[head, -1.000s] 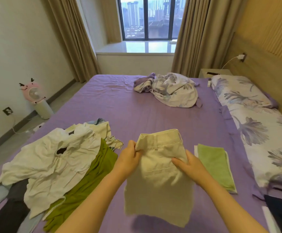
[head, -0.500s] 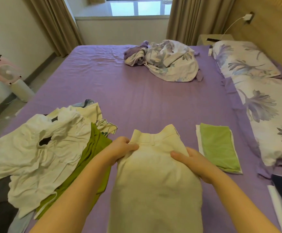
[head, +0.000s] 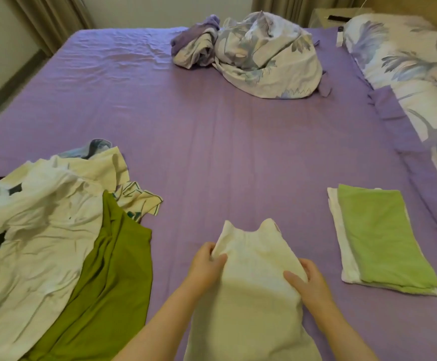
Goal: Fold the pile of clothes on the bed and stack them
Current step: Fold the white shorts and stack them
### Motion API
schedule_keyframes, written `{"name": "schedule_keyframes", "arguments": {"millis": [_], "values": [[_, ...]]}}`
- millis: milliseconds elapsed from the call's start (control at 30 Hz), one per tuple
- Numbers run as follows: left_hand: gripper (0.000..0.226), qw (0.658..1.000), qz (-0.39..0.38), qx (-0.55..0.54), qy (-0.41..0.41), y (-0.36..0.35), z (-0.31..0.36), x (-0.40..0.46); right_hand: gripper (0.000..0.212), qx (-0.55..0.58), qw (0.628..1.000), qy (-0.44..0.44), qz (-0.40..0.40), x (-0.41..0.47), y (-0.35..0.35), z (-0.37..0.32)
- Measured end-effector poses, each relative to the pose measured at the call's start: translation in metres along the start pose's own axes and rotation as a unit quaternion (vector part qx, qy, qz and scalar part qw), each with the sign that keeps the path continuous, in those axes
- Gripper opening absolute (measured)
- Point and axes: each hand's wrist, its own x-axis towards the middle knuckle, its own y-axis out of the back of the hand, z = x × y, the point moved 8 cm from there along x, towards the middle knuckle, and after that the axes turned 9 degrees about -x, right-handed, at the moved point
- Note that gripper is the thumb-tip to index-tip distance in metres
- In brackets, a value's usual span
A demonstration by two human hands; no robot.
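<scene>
A pair of cream shorts hangs in front of me over the purple bed. My left hand grips its left side near the waistband, and my right hand grips its right side. The waistband end droops forward away from me. To the left lies the unfolded pile: a white shirt on top, an olive green garment beside it, pale printed pieces behind. On the right sits a small stack with a folded light green piece over a folded white one.
A crumpled floral and purple bundle of bedding lies at the far middle of the bed. Floral pillows line the right side. A bedside table stands at the far right corner, curtains behind.
The view has tilted down and closer to the bed. The shorts have come lower and nearer, and their waistband end has flopped forward. Both hands keep their hold on the sides.
</scene>
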Motion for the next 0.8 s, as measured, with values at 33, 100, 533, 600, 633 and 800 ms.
{"name": "schedule_keyframes", "arguments": {"millis": [33, 100, 533, 600, 633, 800], "values": [[0.01, 1.0, 0.004, -0.009, -0.013, 0.0, 0.001, 0.007, 0.025, 0.022, 1.0, 0.002, 0.013, 0.005, 0.001, 0.001], [0.01, 0.999, 0.011, -0.03, -0.038, 0.0, 0.007, 0.019, 0.024, 0.044, 0.999, 0.009, 0.029, 0.014, 0.003, -0.004], [0.061, 1.0, -0.026, -0.008, 0.014, 0.002, -0.025, 0.065, 0.049, -0.129, 0.99, 0.014, 0.052, 0.067, -0.014, 0.003], [0.058, 1.0, -0.013, 0.009, 0.026, 0.009, -0.052, 0.042, 0.052, -0.154, 0.986, 0.011, 0.062, 0.043, -0.012, 0.026], [0.057, 0.999, -0.006, 0.024, 0.026, 0.012, -0.065, 0.029, 0.052, -0.164, 0.985, 0.006, 0.06, 0.03, -0.011, 0.037], [0.059, 0.997, -0.06, 0.041, 0.0, 0.003, -0.097, -0.021, 0.061, -0.217, 0.976, 0.016, 0.015, -0.018, -0.022, 0.065]]}}
